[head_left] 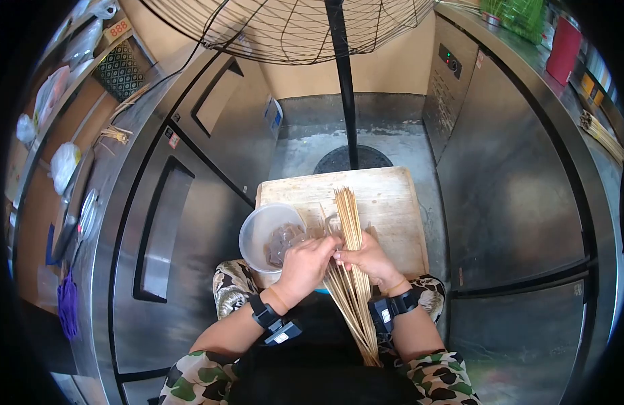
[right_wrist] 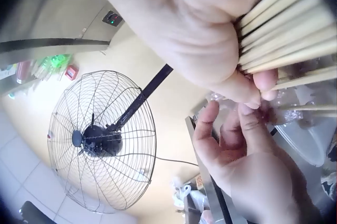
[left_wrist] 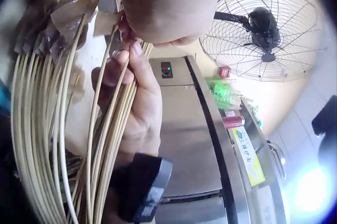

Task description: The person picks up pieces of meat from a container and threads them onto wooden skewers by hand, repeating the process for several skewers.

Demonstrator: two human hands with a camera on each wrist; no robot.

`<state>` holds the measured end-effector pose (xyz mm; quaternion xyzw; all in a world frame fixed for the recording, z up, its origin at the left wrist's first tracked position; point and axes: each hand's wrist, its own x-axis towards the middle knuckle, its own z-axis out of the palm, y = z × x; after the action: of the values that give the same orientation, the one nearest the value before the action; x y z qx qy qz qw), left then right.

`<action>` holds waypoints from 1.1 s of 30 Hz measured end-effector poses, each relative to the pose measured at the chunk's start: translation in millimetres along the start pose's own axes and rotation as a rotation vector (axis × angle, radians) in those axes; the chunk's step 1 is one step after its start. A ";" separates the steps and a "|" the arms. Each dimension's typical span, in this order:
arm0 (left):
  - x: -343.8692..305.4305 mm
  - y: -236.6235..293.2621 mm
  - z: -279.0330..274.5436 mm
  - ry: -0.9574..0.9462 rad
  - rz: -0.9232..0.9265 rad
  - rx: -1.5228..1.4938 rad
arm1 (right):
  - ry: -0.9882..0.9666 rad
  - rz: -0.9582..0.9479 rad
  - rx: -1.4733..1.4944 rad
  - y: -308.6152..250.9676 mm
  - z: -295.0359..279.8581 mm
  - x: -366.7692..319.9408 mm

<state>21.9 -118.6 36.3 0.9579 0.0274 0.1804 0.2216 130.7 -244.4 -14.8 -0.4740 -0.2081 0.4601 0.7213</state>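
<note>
You are sitting between the two largest things here: one steel cabinet [head_left: 156, 236] is standing to your left and a second steel cabinet [head_left: 507, 182] to your right. One fan [head_left: 291, 27] is standing at the far side, its pole coming down behind the far edge of the single wooden board [head_left: 393, 196] that is lying in front of your knees. On the board's left half one round plastic bowl [head_left: 252, 233] is sitting, holding pale, glossy lumps too blurred to count.

One bundle of bamboo skewers [head_left: 349, 223] is lying just right of the bowl. Its long axis is running near to far. The near ends are hanging over your lap and fanning apart. The far ends are pointing away from you toward the fan's pole and reaching past the middle of the board. The sticks are too many and too closely packed to count, and you cannot tell which ends are sharpened.

Your right hand [head_left: 371, 260] is gripping the bundle about midway, fingers curled tight round it. Your left hand [head_left: 304, 264] is meeting it from the left, between bowl and bundle. Its fingers are drawn together and pinching one small reddish piece [right_wrist: 263, 112] against a single skewer, right beside the right thumb.
</note>
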 end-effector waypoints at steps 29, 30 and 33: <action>-48.7 -3.8 67.9 -0.175 0.012 -0.331 | 0.313 0.019 0.009 26.5 -32.8 -7.8; -50.3 -5.4 68.1 -0.170 -0.013 -0.353 | 0.299 0.042 0.031 25.4 -35.1 -7.2; -53.4 -7.1 68.9 -0.032 0.141 -0.320 | 0.271 0.100 0.080 27.2 -45.5 -5.6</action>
<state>-3.1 -147.9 -42.3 0.9126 -0.0727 0.1821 0.3586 148.8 -268.1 -59.0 -0.5127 -0.0664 0.4352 0.7371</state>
